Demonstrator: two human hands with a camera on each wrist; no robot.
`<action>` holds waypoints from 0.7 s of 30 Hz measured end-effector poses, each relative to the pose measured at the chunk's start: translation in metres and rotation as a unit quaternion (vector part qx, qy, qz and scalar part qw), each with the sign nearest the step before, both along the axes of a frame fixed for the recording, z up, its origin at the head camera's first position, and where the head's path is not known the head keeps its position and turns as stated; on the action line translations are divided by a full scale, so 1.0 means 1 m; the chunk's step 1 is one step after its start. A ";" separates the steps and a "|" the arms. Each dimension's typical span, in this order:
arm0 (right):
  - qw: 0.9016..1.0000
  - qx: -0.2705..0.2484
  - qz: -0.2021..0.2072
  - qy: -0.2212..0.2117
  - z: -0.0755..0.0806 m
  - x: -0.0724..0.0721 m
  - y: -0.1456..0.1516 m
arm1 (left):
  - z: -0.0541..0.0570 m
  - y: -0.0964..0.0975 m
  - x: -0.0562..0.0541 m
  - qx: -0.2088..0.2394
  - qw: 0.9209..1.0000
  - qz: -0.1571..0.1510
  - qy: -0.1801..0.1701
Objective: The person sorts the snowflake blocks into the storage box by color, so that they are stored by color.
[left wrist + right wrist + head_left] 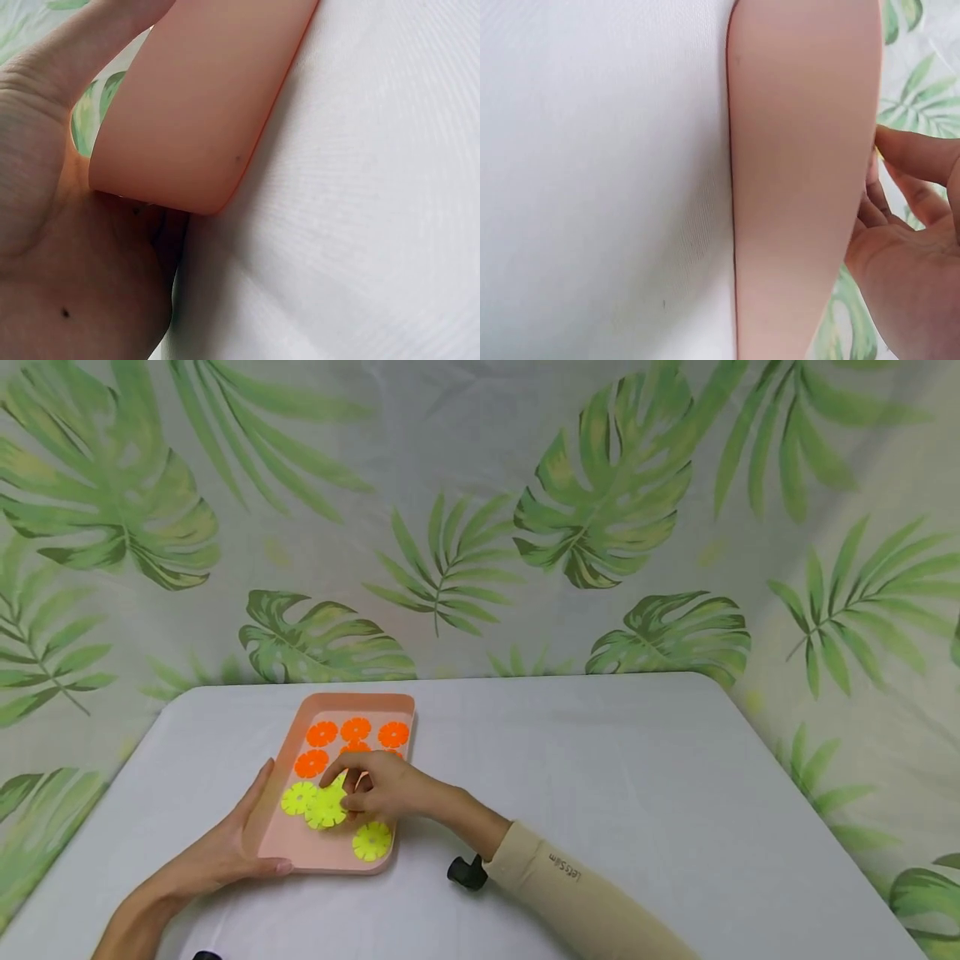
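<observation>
A shallow pink tray (322,852) lies on the white-covered table, left of the middle. My left hand (225,839) holds its near left corner, with the fingers along the left side and the thumb at the front wall. Inside are several orange notched discs (322,734) in the far half and yellow notched discs (372,842) in the near half. Reaching over the tray's right side, my right hand (386,785) pinches a yellow notched disc (324,808) above the others. In the right wrist view, the tray wall (802,150) hides what the fingertips (907,150) hold.
A small black object (467,872) lies on the table by the right forearm, which wears a beige sleeve (570,885). Another dark object (206,955) shows at the bottom edge. A leaf-patterned cloth (465,527) hangs behind the table.
</observation>
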State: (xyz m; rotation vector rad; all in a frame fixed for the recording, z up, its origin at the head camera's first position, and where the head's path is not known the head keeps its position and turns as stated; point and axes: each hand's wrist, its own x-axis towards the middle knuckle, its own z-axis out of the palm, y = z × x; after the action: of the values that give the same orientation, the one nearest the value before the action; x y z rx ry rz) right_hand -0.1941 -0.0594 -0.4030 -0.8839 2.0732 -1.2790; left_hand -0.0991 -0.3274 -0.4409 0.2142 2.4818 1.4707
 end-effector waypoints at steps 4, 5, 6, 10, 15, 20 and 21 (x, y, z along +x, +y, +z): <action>1.000 0.019 0.003 0.010 -0.004 0.005 -0.010 | -0.001 0.000 0.001 0.002 1.000 0.000 -0.005; 0.999 0.026 0.007 0.023 -0.005 0.006 -0.012 | -0.001 0.000 0.001 0.002 1.000 0.001 -0.006; 0.999 0.032 0.013 0.036 -0.005 0.007 -0.014 | -0.001 0.000 0.001 0.003 1.000 0.002 -0.007; 0.995 0.053 0.028 0.074 -0.007 0.009 -0.021 | -0.002 0.001 0.001 0.004 1.000 -0.001 -0.007; 0.994 0.073 0.032 0.078 -0.010 0.014 -0.033 | -0.006 -0.003 0.005 0.005 1.000 -0.003 0.003; 0.992 0.090 0.022 0.082 -0.012 0.016 -0.040 | -0.008 -0.004 0.004 0.010 1.000 -0.011 0.010; 0.992 0.091 0.022 0.086 -0.012 0.016 -0.040 | -0.008 -0.003 0.003 0.012 1.000 -0.012 0.010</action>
State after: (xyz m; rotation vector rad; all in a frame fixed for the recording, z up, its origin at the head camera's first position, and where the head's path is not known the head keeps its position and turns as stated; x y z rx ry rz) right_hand -0.1779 -0.0995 -0.4146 -0.9796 2.2483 -1.0012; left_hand -0.0961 -0.3303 -0.4489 0.2641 2.4702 1.4965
